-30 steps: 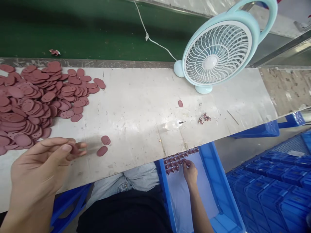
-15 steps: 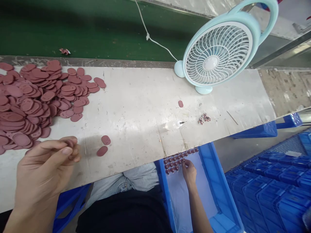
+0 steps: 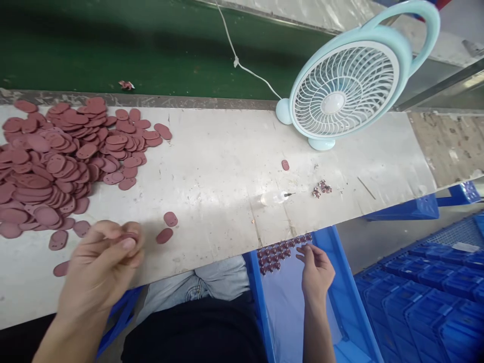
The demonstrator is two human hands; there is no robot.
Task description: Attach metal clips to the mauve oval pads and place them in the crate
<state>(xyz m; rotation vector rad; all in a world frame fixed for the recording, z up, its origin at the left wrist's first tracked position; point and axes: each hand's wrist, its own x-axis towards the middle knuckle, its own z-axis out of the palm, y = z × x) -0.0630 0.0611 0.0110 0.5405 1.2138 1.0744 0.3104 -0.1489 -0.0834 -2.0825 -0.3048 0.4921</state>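
Over the near left part of the table, my left hand (image 3: 102, 262) pinches a reddish-brown oval piece (image 3: 129, 236) between thumb and fingers. A large heap of similar oval pieces (image 3: 56, 166) lies beyond it, and two loose ovals (image 3: 170, 219) rest to its right. My right hand (image 3: 316, 267) is over the blue crate (image 3: 340, 282), its fingers apart and nothing seen between them. Rows of small dark-red shiny parts (image 3: 272, 254) stand on the crate's pale liner, just left of my right fingertips.
A light-blue fan (image 3: 333, 103) stands at the table's back right, its cord running over the green surface (image 3: 170, 60). A clear bottle with a dark needle tip (image 3: 275, 197), small scraps (image 3: 322, 188) and one small oval (image 3: 285, 165) lie on the table. Blue crates (image 3: 427, 297) are at right.
My right hand has drawn back to the right from the rows, and its fingers have opened. My left hand, still pinching an oval, has moved right. The view has shifted slightly.
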